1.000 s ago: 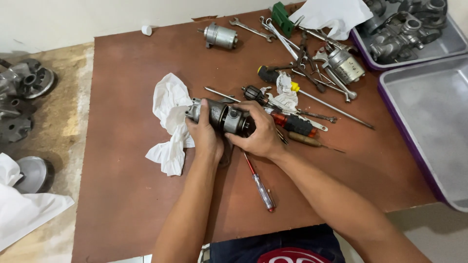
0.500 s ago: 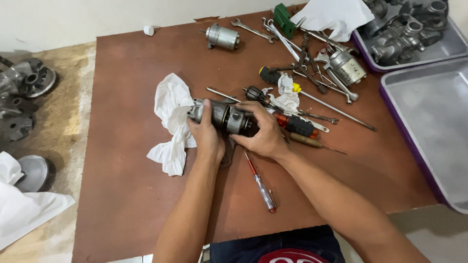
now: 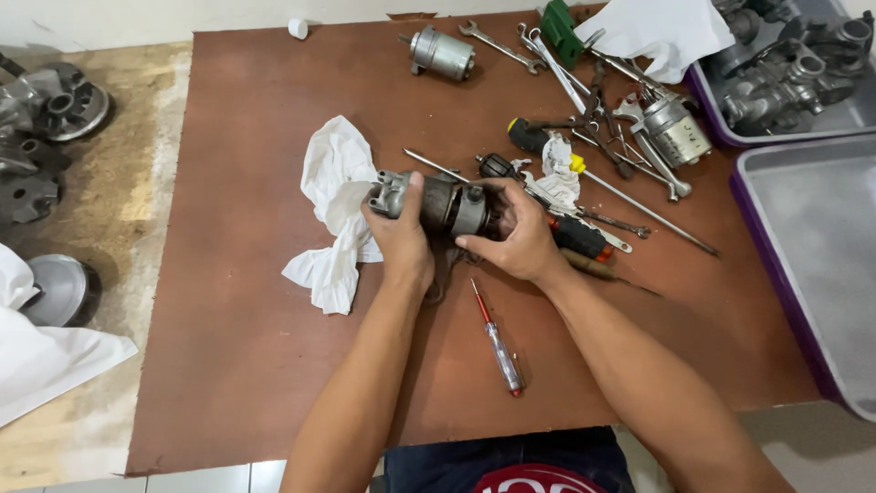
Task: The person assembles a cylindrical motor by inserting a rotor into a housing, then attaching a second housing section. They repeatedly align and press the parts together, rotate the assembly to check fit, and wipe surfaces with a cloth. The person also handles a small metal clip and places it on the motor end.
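Observation:
Both my hands hold a small grey and black starter motor (image 3: 445, 203) just above the brown board (image 3: 255, 365). My left hand (image 3: 401, 239) grips its left, silver end, thumb on top. My right hand (image 3: 518, 236) wraps its right end, fingers over the dark body. A crumpled white rag (image 3: 333, 205) lies just left of the motor. A red-handled tester screwdriver (image 3: 497, 340) lies on the board below my hands.
A second motor (image 3: 443, 52) lies at the top. Wrenches, screwdrivers (image 3: 575, 233), long rods and a silver cylinder (image 3: 677, 130) crowd the upper right. Grey trays (image 3: 803, 237) stand at the right, one holding metal castings (image 3: 785, 68). Metal parts (image 3: 50, 110) lie on the floor at left.
The motor and both hands have stayed in place; my grip shifted only slightly, with the left thumb now over the motor's top.

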